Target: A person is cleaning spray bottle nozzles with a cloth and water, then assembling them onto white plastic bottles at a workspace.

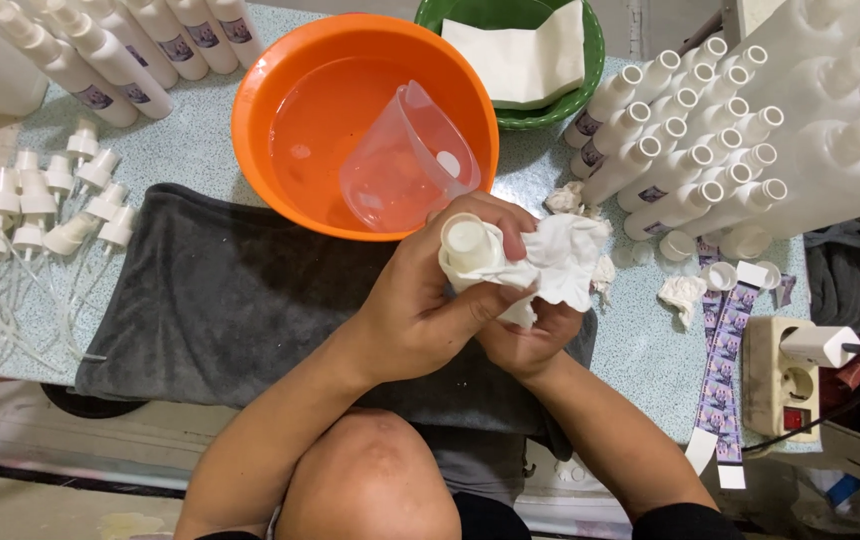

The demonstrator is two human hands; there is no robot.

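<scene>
My left hand (430, 300) grips a white plastic bottle (467, 243), its open neck pointing up at me. A crumpled white tissue (565, 258) is wrapped around the bottle's side, and my right hand (530, 335) holds it from underneath against the bottle. Both hands are above a dark grey towel (220, 290) spread on the table, just in front of an orange basin (260, 110).
The orange basin holds water and a clear plastic jug (405, 160). A green bowl (595, 60) with folded white paper sits behind it. White bottles (680, 150) lie stacked right, more bottles (120, 50) top left, spray pump caps (40, 200) left. Label strips (720, 370) and a power strip (785, 375) lie right.
</scene>
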